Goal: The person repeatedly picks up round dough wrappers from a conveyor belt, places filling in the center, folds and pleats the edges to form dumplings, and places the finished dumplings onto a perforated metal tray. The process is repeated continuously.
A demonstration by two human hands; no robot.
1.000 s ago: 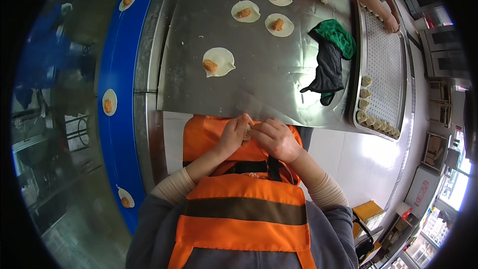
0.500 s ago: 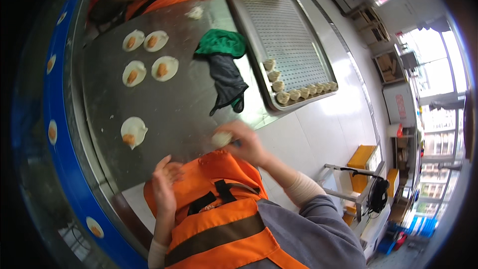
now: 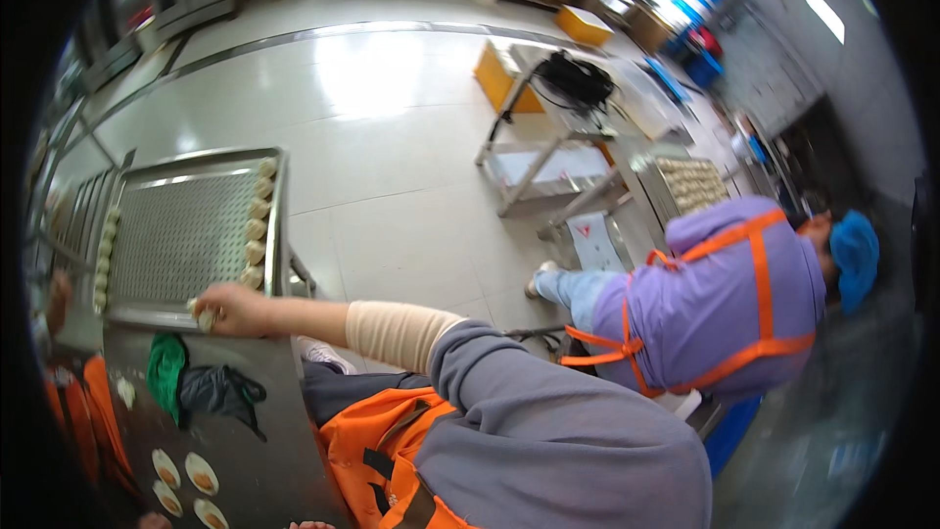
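The right hand (image 3: 230, 312) grasps a pale dumpling (image 3: 203, 316) in its fingers over the near rim of the metal tray (image 3: 186, 225); whether the dumpling touches the tray I cannot tell. Of the left hand (image 3: 311, 525), only fingertips show at the lower edge, so its grip cannot be told. Soft dough like this seems best held lightly by its sides, lowered close to the tray before letting go, and kept from pressing into the right-hand row (image 3: 257, 227) or catching the raised rim. The grey metal worktop (image 3: 250, 475) runs on the near side of the tray and carries a green and black cloth (image 3: 220, 394) and round wrappers (image 3: 202, 473) topped with filling. Beyond lies a shiny pale tiled floor (image 3: 411, 157), with a co-worker (image 3: 725, 294) in purple to the right and a yellow box (image 3: 586, 25) at the far side.
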